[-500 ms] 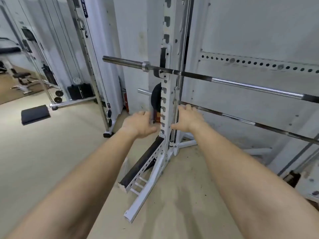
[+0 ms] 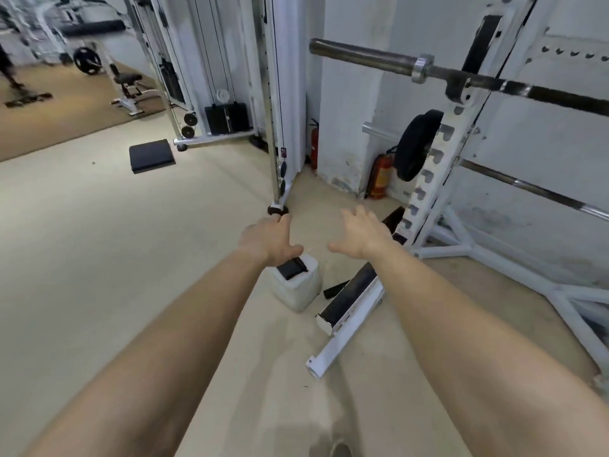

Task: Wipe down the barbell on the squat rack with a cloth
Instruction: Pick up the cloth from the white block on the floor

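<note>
The barbell [image 2: 362, 56] is in the upper right of the frame. It lies across a hook of the white squat rack [image 2: 438, 159], with its dark sleeve end pointing to the left and its shaft running off the right edge. Neither hand touches it.

Both bare arms reach forward in the middle of the frame, over the beige floor [image 2: 99, 258]. The left hand [image 2: 268, 237] has its thumb spread out and the fingers loosely bent, and it holds nothing. The right hand [image 2: 361, 232] has its fingers apart and straight, also holding nothing.

Just below the left hand stands a white plastic canister [image 2: 300, 288] with a flat black thing on top; I cannot tell what that thing is.

A black weight plate [image 2: 417, 145] hangs on the rack, and a thinner bar [image 2: 527, 186] lies lower on the right. A red fire extinguisher [image 2: 379, 176] stands by the wall.

In the upper middle is a cable machine [image 2: 275, 94]; its post has a small red label, too small to read. The dark writing on the brown mat [image 2: 28, 100] at the upper left is blurred.
</note>
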The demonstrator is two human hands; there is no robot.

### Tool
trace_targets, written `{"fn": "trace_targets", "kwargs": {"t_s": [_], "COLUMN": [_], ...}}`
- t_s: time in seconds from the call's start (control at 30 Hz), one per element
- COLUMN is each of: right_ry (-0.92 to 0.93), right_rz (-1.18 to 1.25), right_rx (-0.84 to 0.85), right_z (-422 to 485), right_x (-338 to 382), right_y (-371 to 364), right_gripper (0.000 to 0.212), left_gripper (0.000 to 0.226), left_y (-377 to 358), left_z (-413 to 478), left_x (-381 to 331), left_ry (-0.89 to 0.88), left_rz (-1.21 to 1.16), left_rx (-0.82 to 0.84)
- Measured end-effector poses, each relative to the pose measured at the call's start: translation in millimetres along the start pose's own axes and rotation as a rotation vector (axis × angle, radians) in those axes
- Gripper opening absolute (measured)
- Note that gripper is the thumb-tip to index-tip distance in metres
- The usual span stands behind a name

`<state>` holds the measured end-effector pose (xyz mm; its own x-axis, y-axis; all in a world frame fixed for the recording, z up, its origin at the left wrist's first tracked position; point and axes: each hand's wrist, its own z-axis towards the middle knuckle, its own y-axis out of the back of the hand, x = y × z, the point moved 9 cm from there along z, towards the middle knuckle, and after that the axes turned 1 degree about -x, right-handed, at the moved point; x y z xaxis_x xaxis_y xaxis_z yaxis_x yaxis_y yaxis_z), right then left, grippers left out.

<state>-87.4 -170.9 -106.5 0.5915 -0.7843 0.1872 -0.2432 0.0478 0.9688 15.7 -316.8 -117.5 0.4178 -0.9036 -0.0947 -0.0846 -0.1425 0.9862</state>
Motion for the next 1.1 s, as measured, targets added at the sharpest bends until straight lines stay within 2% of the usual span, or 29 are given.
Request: {"fn": "trace_targets", "kwargs": {"t_s": [0.27,0.53,0.8,1.1], "right_ry": [0.033,-0.058,-0.223,-0.451], "right_rz": [0.046,0.141,0.205,0.384], "right_rx": [0.133,0.288,0.441,0.506], "right_z": [149,313,426,552], "right_x": [51,37,-7,-50], "right_y": [-98,-209,-361,-570], "right_gripper": [0.075,0.073,0.07,0.064], "left_gripper": [0.074,0.073,0.071,0.067], "left_y": [-65,-157,-320,-534], "left_z": [115,268,383,529], "left_x": [96,157,201,246], "left_ry": [0.058,0.086,0.061,0.054], "left_rz": [0.007,-0.056,-0.091,-0.205], "left_rx": [0.117,0.269,0.487,0.61]}}
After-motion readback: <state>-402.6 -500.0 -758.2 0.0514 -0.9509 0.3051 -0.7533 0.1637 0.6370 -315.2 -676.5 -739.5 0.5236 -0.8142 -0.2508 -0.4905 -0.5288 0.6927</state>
